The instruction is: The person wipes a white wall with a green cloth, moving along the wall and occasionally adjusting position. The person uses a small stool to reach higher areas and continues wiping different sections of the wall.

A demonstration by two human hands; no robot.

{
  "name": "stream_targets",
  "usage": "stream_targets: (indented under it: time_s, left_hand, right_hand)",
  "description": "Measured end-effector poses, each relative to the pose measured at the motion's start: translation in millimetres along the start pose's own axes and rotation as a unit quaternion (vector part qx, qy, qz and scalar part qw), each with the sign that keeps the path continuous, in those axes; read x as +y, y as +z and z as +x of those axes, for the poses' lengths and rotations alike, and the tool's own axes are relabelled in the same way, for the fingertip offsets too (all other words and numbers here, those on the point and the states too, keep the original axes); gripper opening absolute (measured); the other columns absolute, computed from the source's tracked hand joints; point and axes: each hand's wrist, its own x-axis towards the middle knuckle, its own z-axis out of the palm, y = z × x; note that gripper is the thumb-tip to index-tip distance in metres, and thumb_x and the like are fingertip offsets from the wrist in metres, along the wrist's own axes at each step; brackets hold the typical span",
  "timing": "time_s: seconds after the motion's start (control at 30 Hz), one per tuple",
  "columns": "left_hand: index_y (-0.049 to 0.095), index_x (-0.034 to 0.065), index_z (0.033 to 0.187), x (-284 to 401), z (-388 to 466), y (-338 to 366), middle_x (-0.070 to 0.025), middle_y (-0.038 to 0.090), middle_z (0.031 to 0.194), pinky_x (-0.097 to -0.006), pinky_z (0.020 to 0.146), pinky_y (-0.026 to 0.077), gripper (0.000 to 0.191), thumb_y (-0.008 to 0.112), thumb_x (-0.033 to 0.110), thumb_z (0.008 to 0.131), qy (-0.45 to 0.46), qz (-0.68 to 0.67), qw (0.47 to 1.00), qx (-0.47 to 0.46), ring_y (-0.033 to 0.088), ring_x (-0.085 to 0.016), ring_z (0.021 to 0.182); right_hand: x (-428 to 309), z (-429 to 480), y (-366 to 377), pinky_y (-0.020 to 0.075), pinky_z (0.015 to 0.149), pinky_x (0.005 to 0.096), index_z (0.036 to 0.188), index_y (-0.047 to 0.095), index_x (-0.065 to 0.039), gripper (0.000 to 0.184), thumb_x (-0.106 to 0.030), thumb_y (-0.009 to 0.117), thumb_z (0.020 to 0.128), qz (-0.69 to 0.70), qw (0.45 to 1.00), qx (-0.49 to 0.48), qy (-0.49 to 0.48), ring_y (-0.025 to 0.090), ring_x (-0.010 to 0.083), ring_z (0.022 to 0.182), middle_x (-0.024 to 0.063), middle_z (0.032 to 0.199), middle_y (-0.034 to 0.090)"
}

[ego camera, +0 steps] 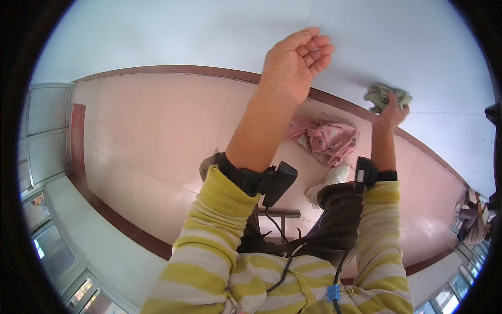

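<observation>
My right hand [394,114] presses a crumpled grey-green cloth [386,96] against the lower part of the white wall [439,70], just above the dark red baseboard [341,103]. My left hand [294,62] is raised in front of the same wall, palm partly turned to me. Its fingers are loosely curled and hold nothing; whether it touches the wall I cannot tell. On the floor between my forearms lies a crumpled pink cloth [331,139], stained in places, close to the baseboard.
Pink tiles cover the corridor floor [168,129]. A metal bar [280,213] shows between my legs. A panelled door [49,114] stands at the left, windows [55,245] line the opposite wall, and blurred figures or objects [472,219] are far right. Cables hang at my chest.
</observation>
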Motion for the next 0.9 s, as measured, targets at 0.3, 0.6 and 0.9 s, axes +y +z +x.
stream_targets:
  time_s: [0.3, 0.6, 0.9]
  left_hand:
    - [0.055, -0.0029, 0.105, 7.1, 8.4, -23.4, -0.0145, 0.062, 0.096, -0.036, 0.078, 0.051, 0.023, 0.05, 0.012, 0.089, 0.025, -0.062, 0.998, 0.001, 0.061, -0.027, 0.089]
    - [0.054, -0.004, 0.107, 16.8, -0.9, -31.5, -0.0155, 0.061, 0.096, -0.0366, 0.079, 0.051, 0.024, 0.047, 0.012, 0.09, 0.036, -0.054, 0.998, 0.014, 0.06, -0.028, 0.091]
    - [0.054, -0.0036, 0.107, 31.0, -9.1, -42.5, -0.0144, 0.062, 0.097, -0.0364, 0.079, 0.051, 0.024, 0.049, 0.012, 0.09, 0.048, -0.059, 0.997, 0.017, 0.061, -0.027, 0.091]
  right_hand:
    - [-32.9, -26.6, 28.0, 0.0513, 0.068, 0.0345, 0.109, 0.046, 0.003, 0.04, -0.005, 0.068, 0.076, -0.024, 0.998, -0.05, 0.015, 0.057, 0.0208, 0.084, 0.0116, 0.098, 0.055]
    - [-88.7, -13.6, 25.2, 0.0569, 0.069, 0.029, 0.112, 0.047, 0.003, 0.04, -0.007, 0.068, 0.079, -0.051, 0.946, -0.001, -0.32, 0.061, 0.0212, 0.086, 0.0141, 0.103, 0.057]
    - [-10.4, -50.2, 51.4, 0.046, 0.088, 0.0371, 0.11, 0.058, -0.014, 0.043, -0.005, 0.072, 0.07, -0.378, 0.84, -0.131, -0.366, 0.054, 0.0286, 0.101, 0.0102, 0.108, 0.052]
